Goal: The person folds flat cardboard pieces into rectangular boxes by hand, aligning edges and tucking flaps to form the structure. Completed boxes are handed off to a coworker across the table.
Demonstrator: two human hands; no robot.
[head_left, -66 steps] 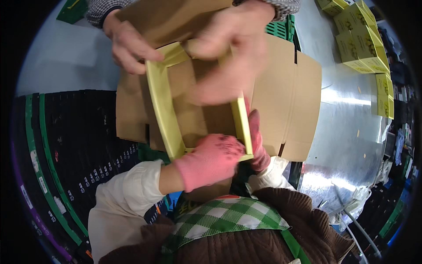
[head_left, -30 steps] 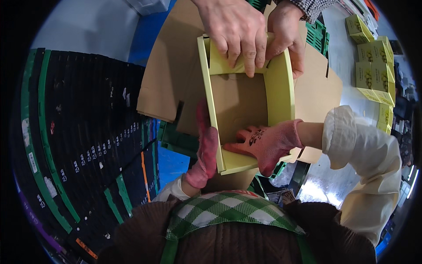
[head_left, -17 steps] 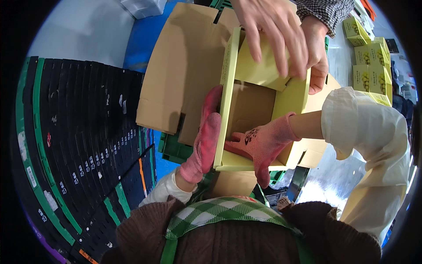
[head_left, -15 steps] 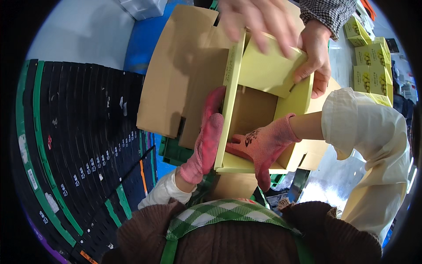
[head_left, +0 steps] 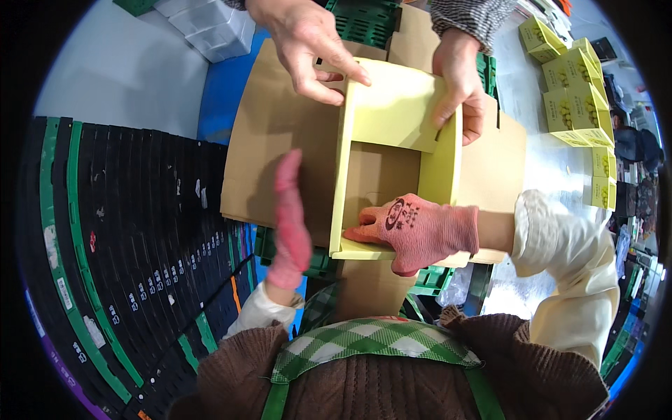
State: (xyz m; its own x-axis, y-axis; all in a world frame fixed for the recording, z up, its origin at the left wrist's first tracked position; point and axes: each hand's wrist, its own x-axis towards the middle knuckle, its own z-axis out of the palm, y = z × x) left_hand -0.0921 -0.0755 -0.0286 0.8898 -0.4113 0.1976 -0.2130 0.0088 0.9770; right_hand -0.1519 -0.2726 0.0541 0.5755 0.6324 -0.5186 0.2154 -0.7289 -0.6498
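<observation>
A pale yellow-green carton [head_left: 439, 168], unlidded, rests on flattened brown cardboard [head_left: 280, 105], with a folded flap across its far end. My right hand [head_left: 434, 229], in a pink knitted glove, grips the carton's near wall, fingers inside and thumb on the outside. Also gloved in pink, my left hand [head_left: 290, 224] hovers just left of the carton, fingers stretched out and holding nothing. Opposite me, another person's bare hand [head_left: 308, 52] touches the carton's far left corner. That person's other hand [head_left: 458, 84] holds its far right side.
Black crates with some green edges [head_left: 140, 238] stand stacked along my left. Green plastic crates [head_left: 360, 24] show beneath the cardboard. Several yellow-green printed cartons [head_left: 577, 105] stand at the far right. White boxes [head_left: 213, 28] are piled at the far left.
My left hand has let go of the carton's left wall and moved left. The co-worker's blurred hand has settled at the far left corner. The carton appears slightly lower and further left.
</observation>
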